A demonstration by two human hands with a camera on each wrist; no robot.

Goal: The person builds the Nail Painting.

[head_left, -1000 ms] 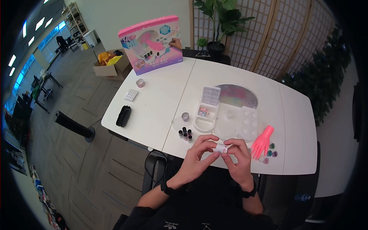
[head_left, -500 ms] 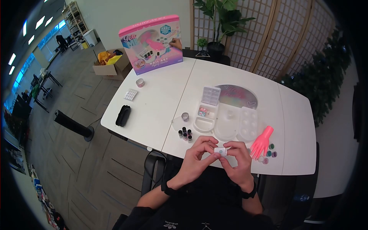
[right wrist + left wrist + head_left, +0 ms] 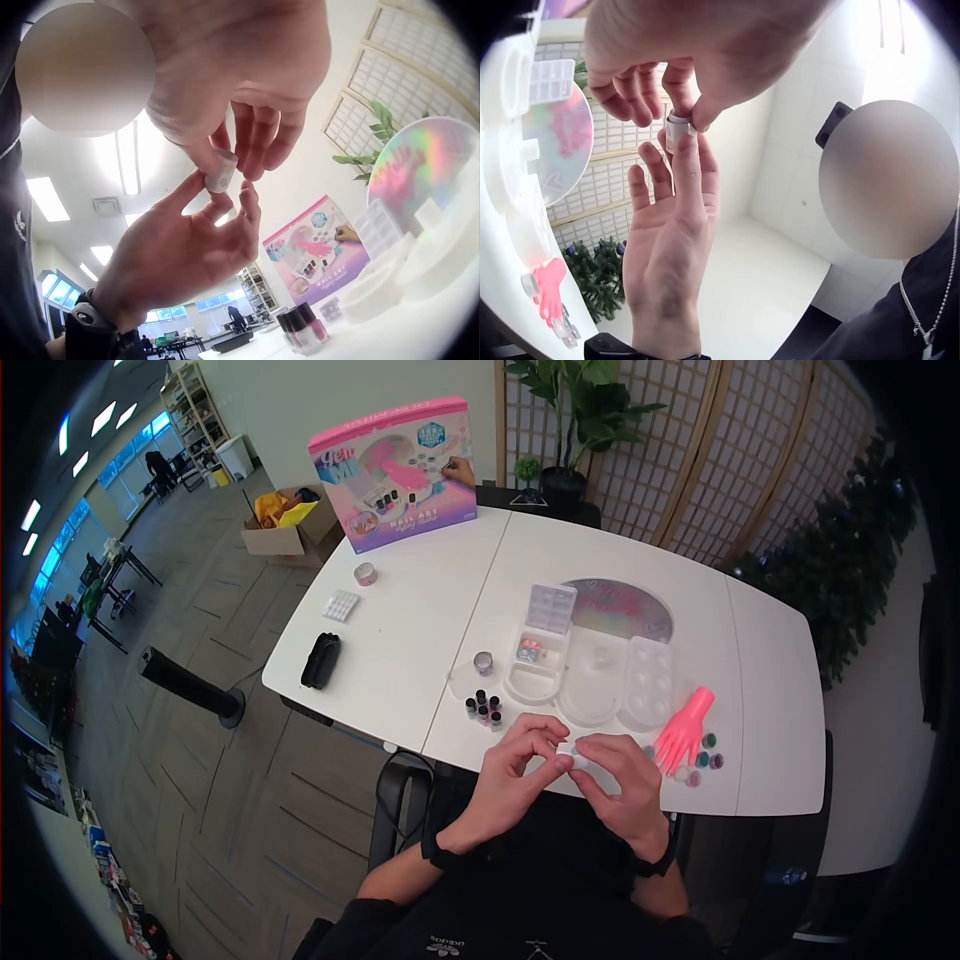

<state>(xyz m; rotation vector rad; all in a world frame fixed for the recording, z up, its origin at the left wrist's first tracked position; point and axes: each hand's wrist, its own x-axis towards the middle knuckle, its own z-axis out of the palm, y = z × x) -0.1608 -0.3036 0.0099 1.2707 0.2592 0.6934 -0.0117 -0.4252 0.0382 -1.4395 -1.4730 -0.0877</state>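
A small white cylinder with coloured print (image 3: 676, 136) is held above the table's front edge, between the fingertips of both hands. My left hand (image 3: 518, 788) pinches one end with thumb and index finger. On the other end, the thumb and fingers of my right hand (image 3: 626, 785) grip it, covering much of it in the head view. The right wrist view shows the cylinder (image 3: 222, 172) tilted, its pale round end facing up. Just past the hands lies a white nail-art tray (image 3: 590, 712). To the right is a pink model hand (image 3: 686, 732), with several small pots (image 3: 703, 760) beside it.
Several nail polish bottles (image 3: 483, 710) and a small clear jar (image 3: 483, 662) stand left of the tray. A pink nail-art box (image 3: 410, 525) stands at the back left. Farther left are a black case (image 3: 321, 661), a white pack (image 3: 341, 607) and another jar (image 3: 365, 574).
The cylinder has turned in the fingers, from its printed side showing to mostly covered. My right hand's fingers have shifted left over it. The left hand has barely moved.
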